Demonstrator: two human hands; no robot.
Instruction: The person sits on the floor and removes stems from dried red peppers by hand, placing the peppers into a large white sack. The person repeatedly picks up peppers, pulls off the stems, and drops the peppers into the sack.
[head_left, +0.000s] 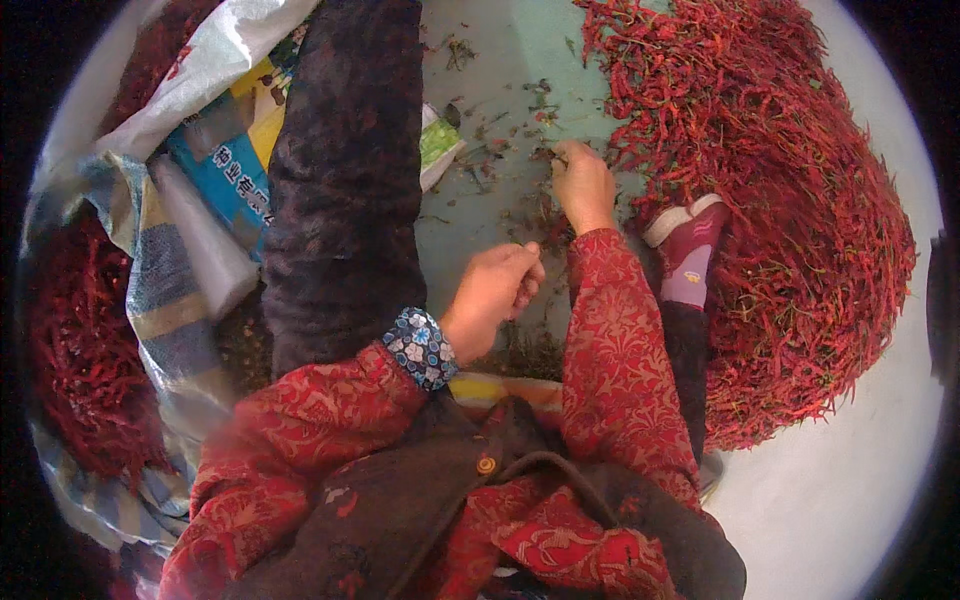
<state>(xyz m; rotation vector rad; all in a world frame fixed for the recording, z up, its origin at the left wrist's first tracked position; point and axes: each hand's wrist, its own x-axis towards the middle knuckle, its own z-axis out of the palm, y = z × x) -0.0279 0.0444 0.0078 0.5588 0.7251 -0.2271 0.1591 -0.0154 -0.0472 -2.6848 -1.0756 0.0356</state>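
My left hand (491, 296) hovers over the floor between my legs, its fingers curled towards the palm. Whether anything lies inside them is hidden. My right hand (586, 184) is farther forward, beside the left edge of a large heap of red chilli peppers (780, 187). Its fingers are bent down near some dark stem scraps (541, 154), and its fingertips are too obscured to show a hold. More dry stems and bits of chilli (484, 154) lie scattered over the greenish-grey floor (487, 217).
On the left, a striped woven sack (154, 277) lies around more dark red chillies (82, 345). A blue and yellow printed bag (232, 165) and a whitish roll (206, 232) are beside my left leg (345, 195). My right foot, in a pink and maroon sock (688, 259), touches the heap.
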